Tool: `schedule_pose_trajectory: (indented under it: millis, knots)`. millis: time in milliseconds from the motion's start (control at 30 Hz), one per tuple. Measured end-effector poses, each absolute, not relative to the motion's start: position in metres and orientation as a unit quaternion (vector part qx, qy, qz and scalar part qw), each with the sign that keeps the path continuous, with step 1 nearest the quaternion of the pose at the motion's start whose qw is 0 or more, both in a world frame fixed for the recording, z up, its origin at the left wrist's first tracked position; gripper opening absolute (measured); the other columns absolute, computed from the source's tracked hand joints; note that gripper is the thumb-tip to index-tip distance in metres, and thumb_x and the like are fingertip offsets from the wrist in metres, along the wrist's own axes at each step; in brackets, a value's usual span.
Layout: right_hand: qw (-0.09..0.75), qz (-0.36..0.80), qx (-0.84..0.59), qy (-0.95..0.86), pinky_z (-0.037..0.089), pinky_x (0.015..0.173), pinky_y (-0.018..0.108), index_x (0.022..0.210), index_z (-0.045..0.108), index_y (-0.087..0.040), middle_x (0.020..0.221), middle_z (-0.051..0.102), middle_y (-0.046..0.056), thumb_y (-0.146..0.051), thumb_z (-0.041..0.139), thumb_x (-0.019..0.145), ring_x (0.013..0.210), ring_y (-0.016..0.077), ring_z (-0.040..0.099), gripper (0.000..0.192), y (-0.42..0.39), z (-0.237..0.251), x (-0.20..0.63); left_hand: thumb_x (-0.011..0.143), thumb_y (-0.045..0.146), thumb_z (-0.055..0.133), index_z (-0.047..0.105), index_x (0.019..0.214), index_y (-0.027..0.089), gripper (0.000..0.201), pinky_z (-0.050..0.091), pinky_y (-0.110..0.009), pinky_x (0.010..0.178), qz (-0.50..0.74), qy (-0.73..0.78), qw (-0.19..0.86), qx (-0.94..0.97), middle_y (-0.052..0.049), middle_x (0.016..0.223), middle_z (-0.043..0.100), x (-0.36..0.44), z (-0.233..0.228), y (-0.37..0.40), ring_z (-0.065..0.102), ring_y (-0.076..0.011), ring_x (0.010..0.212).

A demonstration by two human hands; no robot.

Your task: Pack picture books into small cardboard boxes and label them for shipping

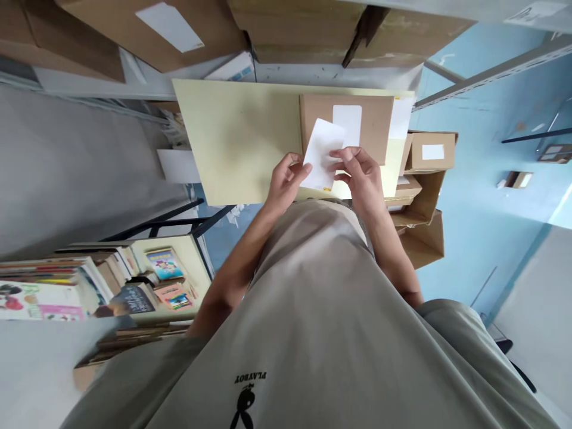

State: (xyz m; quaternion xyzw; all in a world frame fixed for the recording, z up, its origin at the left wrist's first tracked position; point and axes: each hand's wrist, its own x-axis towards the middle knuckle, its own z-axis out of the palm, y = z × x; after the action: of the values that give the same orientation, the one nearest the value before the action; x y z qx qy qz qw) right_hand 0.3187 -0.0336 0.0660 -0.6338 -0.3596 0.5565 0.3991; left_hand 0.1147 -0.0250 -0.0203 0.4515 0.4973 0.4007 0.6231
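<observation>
Sheet [319,154]: in the head view, was held above the near left part of the cardboard box [375,132], with a long axis pointing forward and a far end leaning right.
Left hand [285,185]: stood just off the near left corner of the cardboard box; was clamped on the sheet's left edge, with thumb on the upper face.
Right hand [365,176]: reached over the near edge of the cardboard box to the sheet's right side, with bent fingers; was too unclear to tell whether pinching or only touching.
White label [353,122]: lay on top of the cardboard box, partly overlapped by the sheet; was nearer to the right hand.
</observation>
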Motion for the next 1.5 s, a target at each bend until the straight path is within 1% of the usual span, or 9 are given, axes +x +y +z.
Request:
schedule_pose_trajectory:
  millis: [167,400,600,700,867,1000,1200,1367,1500]
  knots:
    - [0.386,0.472,-0.676,-0.414,0.064,0.075,0.036,0.111,0.077,-0.03,0.103,0.078,0.004,-0.089,0.086,0.096,0.092,0.0216,0.076,0.062,-0.037,0.041,0.366,0.098,0.092,0.08,0.063,0.106,0.029,0.066,0.063,-0.038,0.089,0.4,0.504,0.661,0.385,-0.002,0.096,0.072,0.149,-0.017,-0.026,0.078,-0.0241,0.098]
    - [0.362,0.511,-0.659,-0.417,0.06,0.072,0.036,0.101,0.077,-0.028,0.096,0.077,0.003,-0.092,0.08,0.098,0.079,0.0186,0.066,0.063,-0.039,0.023,0.4,0.099,0.091,0.08,0.066,0.109,0.029,0.065,0.064,-0.034,0.086,0.39,0.54,0.623,0.411,-0.001,0.094,0.071,0.178,-0.016,-0.028,0.077,-0.0215,0.093]
    - [0.363,0.564,-0.628,-0.393,0.061,0.075,0.037,0.095,0.073,-0.029,0.091,0.072,0.002,-0.084,0.089,0.093,0.083,0.0203,0.067,0.057,-0.031,0.012,0.419,0.104,0.09,0.072,0.065,0.109,0.031,0.06,0.064,-0.037,0.088,0.354,0.563,0.598,0.447,-0.002,0.101,0.072,0.189,-0.018,-0.037,0.077,-0.0232,0.098]
    - [0.36,0.573,-0.62,-0.397,0.06,0.074,0.037,0.091,0.071,-0.029,0.087,0.07,0.001,-0.081,0.09,0.093,0.08,0.0192,0.064,0.056,-0.033,0.011,0.422,0.104,0.089,0.071,0.063,0.11,0.032,0.058,0.062,-0.038,0.087,0.339,0.564,0.6,0.455,-0.002,0.099,0.071,0.191,-0.017,-0.045,0.075,-0.0237,0.095]
    - [0.347,0.591,-0.58,-0.44,0.055,0.071,0.036,0.089,0.07,-0.028,0.089,0.073,0.001,-0.07,0.087,0.097,0.076,0.0173,0.061,0.045,-0.048,0.02,0.412,0.1,0.081,0.077,0.062,0.103,0.031,0.052,0.061,-0.038,0.083,0.332,0.597,0.588,0.433,-0.001,0.09,0.068,0.181,-0.013,-0.06,0.07,-0.0228,0.085]
    - [0.344,0.604,-0.555,-0.457,0.053,0.07,0.036,0.087,0.07,-0.028,0.087,0.073,0.0,-0.061,0.085,0.099,0.075,0.0171,0.061,0.038,-0.057,0.022,0.404,0.097,0.08,0.081,0.063,0.097,0.029,0.054,0.063,-0.039,0.085,0.345,0.622,0.56,0.424,-0.002,0.09,0.071,0.169,-0.015,-0.068,0.072,-0.0234,0.088]
    - [0.356,0.578,-0.595,-0.43,0.06,0.076,0.036,0.093,0.069,-0.029,0.09,0.071,0.001,-0.077,0.088,0.098,0.082,0.0185,0.066,0.052,-0.04,0.003,0.414,0.1,0.087,0.078,0.07,0.1,0.027,0.061,0.065,-0.038,0.091,0.349,0.621,0.504,0.49,-0.006,0.098,0.079,0.175,-0.023,-0.044,0.078,-0.0256,0.102]
    - [0.383,0.552,-0.597,-0.439,0.066,0.084,0.041,0.098,0.068,-0.03,0.093,0.067,0.003,-0.092,0.084,0.095,0.094,0.0241,0.072,0.064,-0.007,-0.019,0.429,0.105,0.078,0.079,0.073,0.099,0.026,0.053,0.067,-0.039,0.092,0.359,0.59,0.488,0.534,-0.005,0.098,0.081,0.191,-0.033,0.0,0.081,-0.0254,0.102]
    - [0.381,0.519,-0.6,-0.475,0.067,0.091,0.047,0.1,0.067,-0.03,0.096,0.068,0.005,-0.098,0.076,0.097,0.103,0.0292,0.075,0.068,0.014,-0.038,0.435,0.102,0.075,0.087,0.073,0.096,0.027,0.051,0.067,-0.043,0.098,0.373,0.583,0.477,0.542,-0.004,0.094,0.08,0.197,-0.065,0.027,0.082,-0.0274,0.106]
